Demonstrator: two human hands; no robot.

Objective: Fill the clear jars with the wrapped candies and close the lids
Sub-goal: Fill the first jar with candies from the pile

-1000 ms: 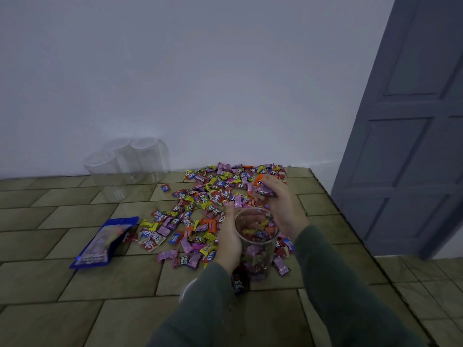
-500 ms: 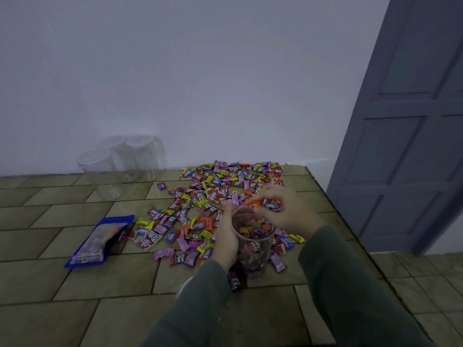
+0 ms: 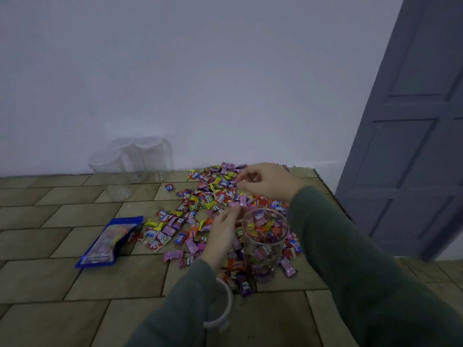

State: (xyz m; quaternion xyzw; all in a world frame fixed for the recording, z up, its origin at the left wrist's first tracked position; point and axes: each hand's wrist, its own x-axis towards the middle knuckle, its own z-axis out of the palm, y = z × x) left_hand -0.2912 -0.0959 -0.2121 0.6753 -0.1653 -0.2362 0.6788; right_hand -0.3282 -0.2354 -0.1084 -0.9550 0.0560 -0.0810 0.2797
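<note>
a clear jar (image 3: 263,244), partly filled with wrapped candies, stood upright on the tiled floor (image 3: 62,246) amid the near edge of a candy pile (image 3: 208,206). the left hand (image 3: 221,236) rested against the jar's left side, fingers straight and close together. the right hand (image 3: 269,181) hovered over the pile beyond the jar, fingers loosely curled; whether they held a candy could not be told. a white lid (image 3: 223,309) lay under the left sleeve. left of the pile lay a blue bag (image 3: 110,242); three empty jars (image 3: 132,159) stood by the wall, a grey door (image 3: 413,121) at right.
</note>
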